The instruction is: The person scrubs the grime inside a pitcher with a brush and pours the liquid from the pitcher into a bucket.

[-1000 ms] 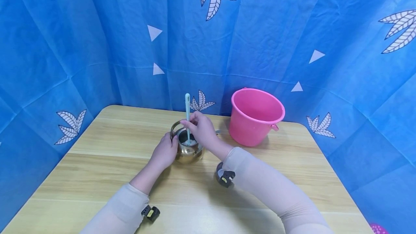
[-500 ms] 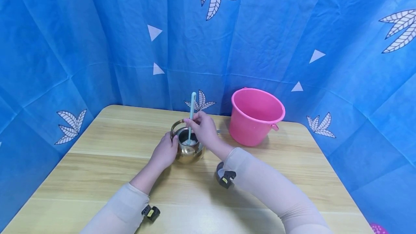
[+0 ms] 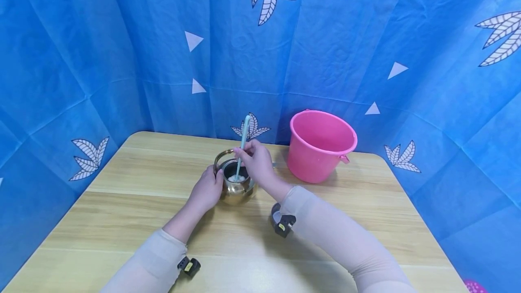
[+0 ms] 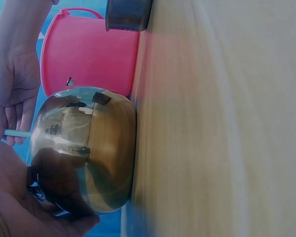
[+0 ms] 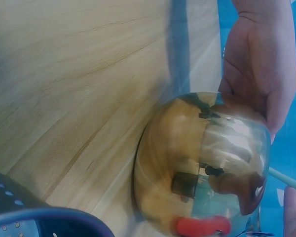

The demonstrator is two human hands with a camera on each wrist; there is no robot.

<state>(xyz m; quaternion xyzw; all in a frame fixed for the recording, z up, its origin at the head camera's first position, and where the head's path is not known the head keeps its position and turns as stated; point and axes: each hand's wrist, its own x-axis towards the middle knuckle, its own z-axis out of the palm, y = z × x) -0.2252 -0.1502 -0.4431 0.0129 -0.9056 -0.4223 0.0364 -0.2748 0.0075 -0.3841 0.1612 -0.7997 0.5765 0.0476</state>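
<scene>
A shiny, gold-toned metal teapot (image 3: 234,195) with an arched handle (image 3: 220,157) stands on the wooden table, its top uncovered. My left hand (image 3: 206,190) grips its left side near the handle, thumb by the rim. Between thumb and fingers my right hand (image 3: 258,162) pinches the pale blue stem of a long-handled brush (image 3: 244,133). The stem leans to the right, and its whitish lower end sits inside the teapot's mouth. In the left wrist view, the curved teapot (image 4: 84,148) hides part of the right-hand work.
A pink bucket (image 3: 315,166) stands at the back right. A dark, perforated strainer cup (image 5: 49,222) sits on the table beneath my right forearm. Something silvery (image 3: 272,165) shows behind the right wrist. A blue patterned curtain (image 3: 260,58) surrounds the table (image 3: 134,202).
The brush stem's top has swung to the right, from upright to leaning, and my right hand has shifted slightly right with it. My left hand and the teapot stay in place.
</scene>
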